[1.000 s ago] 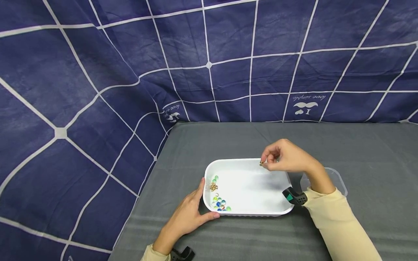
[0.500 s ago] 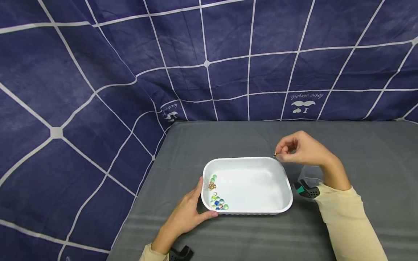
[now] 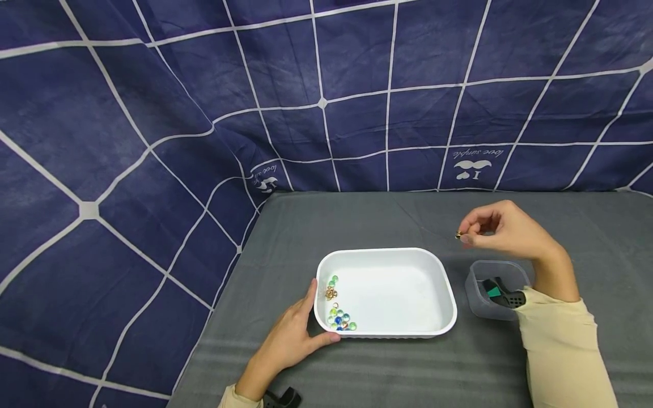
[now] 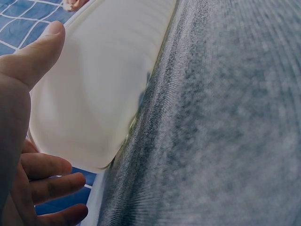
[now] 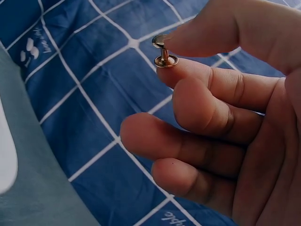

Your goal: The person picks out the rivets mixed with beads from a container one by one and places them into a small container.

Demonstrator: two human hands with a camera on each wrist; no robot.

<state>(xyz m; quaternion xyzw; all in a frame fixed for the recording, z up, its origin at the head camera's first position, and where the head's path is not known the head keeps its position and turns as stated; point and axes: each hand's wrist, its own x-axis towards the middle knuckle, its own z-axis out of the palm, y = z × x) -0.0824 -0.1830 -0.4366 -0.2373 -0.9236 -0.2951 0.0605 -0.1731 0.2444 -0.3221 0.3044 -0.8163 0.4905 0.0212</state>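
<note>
My right hand [image 3: 515, 229] pinches a small gold-coloured rivet [image 5: 164, 52] between thumb and index finger. It has a short stem with a round head at each end. The other fingers are loosely bent below it. The hand is raised above the table, beyond a clear plastic container [image 3: 479, 300]. My left hand [image 3: 288, 334] lies at the near left corner of a white tray [image 3: 388, 334], its thumb along the front and its index finger along the left side. Glass marbles [image 3: 339, 321] and several gold-coloured pieces [image 3: 331, 293] lie in the tray's left end.
The tray and container stand apart on a grey cloth-covered table [image 3: 377, 374]. A blue curtain with white lines [image 3: 357, 130] hangs behind and on the left. The right wrist strap [image 3: 502, 293] overlaps the container in the head view.
My right hand has moved right, from over the tray's far right corner to beyond the container, still pinching the rivet. More of the container shows. The left hand stays at the tray.
</note>
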